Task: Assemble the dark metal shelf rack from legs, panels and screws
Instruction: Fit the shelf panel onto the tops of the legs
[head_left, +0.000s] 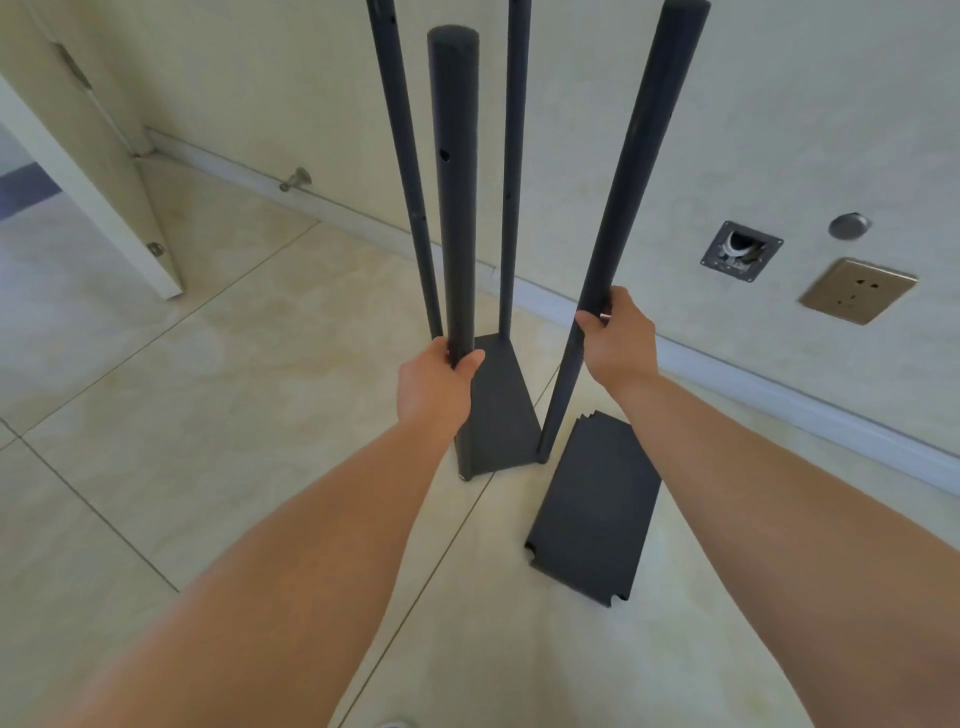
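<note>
Hands first: your left hand is wrapped around the near left leg, fingers curled round the tube low on its length, thumb on the right side of it. Your right hand grips the near right leg at about the same height, fingers curled over the tube from the right.

Both legs rise well above your hands and lean slightly toward you in this wide view; a screw hole shows on the left one, above your grip. Below your hands the two legs run down to the front corners of the bottom panel, which sits just above the tiled floor. Two far legs stand at the panel's back corners, thinner in view and reaching past the top edge.

Just right of the rack, under your right forearm, a stack of loose panels lies flat on the floor, notched corners toward you, apart from the rack's base.

Beyond the rack are the wall, with a socket and an open wall box, and a door on the left.
</note>
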